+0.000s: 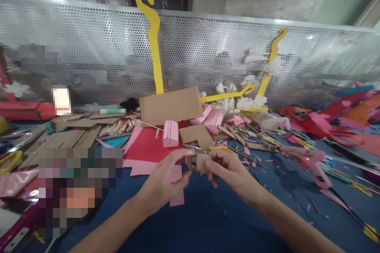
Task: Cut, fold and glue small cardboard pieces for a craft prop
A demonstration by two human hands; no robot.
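Note:
Between my two hands is a small folded piece of cardboard (201, 163), brown and bent into a little box-like shape. My left hand (170, 174) grips its left side between thumb and fingers. On the right side, my right hand (224, 166) pinches it with thumb and forefinger. Just beyond the fingers lie a scissors-like metal blade (197, 149) and a flat cardboard offcut (196, 136). A small pink paper box (171, 134) stands on a red sheet (148, 144) past my left hand.
A pink glue gun (314, 164) with a lit red light lies at right, its cord trailing forward. Behind stand a cardboard panel (172, 104) and a tall yellow hook-shaped strip (154, 43) against a perforated metal screen (202, 47). Cardboard strips (71, 142) and paper scraps litter the blue table (190, 225).

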